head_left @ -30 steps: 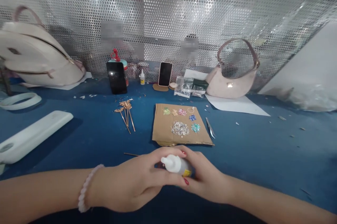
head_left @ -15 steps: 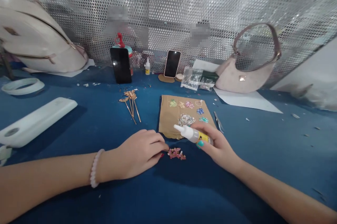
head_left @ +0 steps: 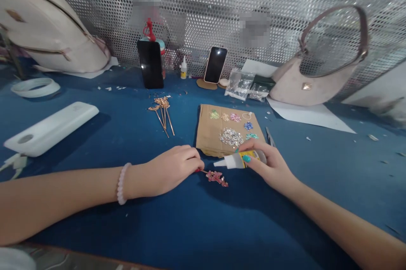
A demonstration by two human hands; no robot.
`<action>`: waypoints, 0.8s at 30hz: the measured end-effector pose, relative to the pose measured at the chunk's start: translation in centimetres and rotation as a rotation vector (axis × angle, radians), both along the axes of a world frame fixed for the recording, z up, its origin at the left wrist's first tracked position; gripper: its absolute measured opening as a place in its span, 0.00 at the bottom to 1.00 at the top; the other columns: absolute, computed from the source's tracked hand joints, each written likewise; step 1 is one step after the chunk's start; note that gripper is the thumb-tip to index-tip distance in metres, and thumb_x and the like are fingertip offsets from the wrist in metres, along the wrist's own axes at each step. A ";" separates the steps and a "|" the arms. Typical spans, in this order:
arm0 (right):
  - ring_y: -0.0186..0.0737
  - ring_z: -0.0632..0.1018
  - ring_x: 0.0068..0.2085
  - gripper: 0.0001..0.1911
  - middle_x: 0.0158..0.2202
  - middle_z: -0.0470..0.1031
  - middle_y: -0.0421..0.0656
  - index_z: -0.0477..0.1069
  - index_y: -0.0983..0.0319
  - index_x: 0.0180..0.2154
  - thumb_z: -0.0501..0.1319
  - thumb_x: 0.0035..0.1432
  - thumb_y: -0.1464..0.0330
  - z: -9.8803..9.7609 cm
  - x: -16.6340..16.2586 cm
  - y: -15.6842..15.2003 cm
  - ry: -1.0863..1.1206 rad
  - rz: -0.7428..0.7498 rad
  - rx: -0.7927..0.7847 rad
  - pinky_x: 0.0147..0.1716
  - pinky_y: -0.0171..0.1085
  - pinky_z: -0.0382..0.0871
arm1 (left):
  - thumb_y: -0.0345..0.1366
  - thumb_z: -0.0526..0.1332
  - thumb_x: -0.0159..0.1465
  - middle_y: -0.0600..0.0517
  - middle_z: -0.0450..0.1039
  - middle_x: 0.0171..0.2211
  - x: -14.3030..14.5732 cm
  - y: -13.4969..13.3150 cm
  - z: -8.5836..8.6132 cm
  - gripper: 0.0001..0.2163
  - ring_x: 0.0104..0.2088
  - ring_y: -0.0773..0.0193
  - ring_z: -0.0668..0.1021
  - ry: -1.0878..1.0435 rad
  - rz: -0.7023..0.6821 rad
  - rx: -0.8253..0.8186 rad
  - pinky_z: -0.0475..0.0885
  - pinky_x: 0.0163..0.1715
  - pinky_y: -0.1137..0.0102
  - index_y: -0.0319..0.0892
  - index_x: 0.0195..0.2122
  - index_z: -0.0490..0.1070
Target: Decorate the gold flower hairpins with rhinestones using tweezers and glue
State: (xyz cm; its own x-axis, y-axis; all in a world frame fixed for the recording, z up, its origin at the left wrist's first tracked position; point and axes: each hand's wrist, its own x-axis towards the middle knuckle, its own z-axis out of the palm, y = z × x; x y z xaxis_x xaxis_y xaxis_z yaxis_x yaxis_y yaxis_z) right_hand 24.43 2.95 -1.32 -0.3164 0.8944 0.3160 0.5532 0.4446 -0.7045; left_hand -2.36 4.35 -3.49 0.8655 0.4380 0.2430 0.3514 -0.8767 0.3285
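Note:
My left hand (head_left: pixel 177 168) is closed on the stem of a hairpin (head_left: pixel 217 177) whose pink flower-shaped head points right, low over the blue table. Most of the stem is hidden in my fingers. My right hand (head_left: pixel 269 162) grips a small glue bottle (head_left: pixel 236 161) with a white nozzle and a yellow label. It lies nearly level, its tip pointing left, just above the hairpin and apart from it. Behind my right hand is a cardboard sheet (head_left: pixel 207 134) bearing little heaps of coloured rhinestones, the largest a silver heap (head_left: pixel 231 136).
Several gold hairpins (head_left: pixel 163 113) lie beyond my left hand. Tweezers (head_left: pixel 269 137) rest by the cardboard's right edge. Further back stand two phones (head_left: pixel 150 64), another glue bottle (head_left: pixel 183 69) and a handbag (head_left: pixel 307 81). A white power bank (head_left: pixel 53 128) and a backpack (head_left: pixel 60 24) are at left.
The glue bottle has tipped from slanting to nearly level, its nozzle now lower and closer to the hairpin's head. The whole view has shifted, showing the table's front edge.

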 end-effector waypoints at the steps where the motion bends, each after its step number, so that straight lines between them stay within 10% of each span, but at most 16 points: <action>1: 0.39 0.75 0.31 0.06 0.28 0.74 0.41 0.70 0.59 0.30 0.57 0.54 0.64 0.0 0.0 0.0 0.001 -0.001 -0.013 0.31 0.36 0.68 | 0.26 0.46 0.68 0.45 0.68 0.39 0.0 0.0 -0.1 0.11 0.38 0.61 0.70 -0.002 -0.004 0.006 0.67 0.38 0.67 0.37 0.42 0.67; 24: 0.38 0.70 0.26 0.11 0.24 0.70 0.41 0.68 0.58 0.26 0.54 0.58 0.62 -0.7 -0.1 -0.5 -0.043 -0.013 -0.074 0.24 0.36 0.63 | 0.26 0.47 0.68 0.46 0.68 0.39 0.3 0.2 0.1 0.11 0.38 0.62 0.71 -0.027 -0.034 0.018 0.69 0.37 0.69 0.36 0.42 0.69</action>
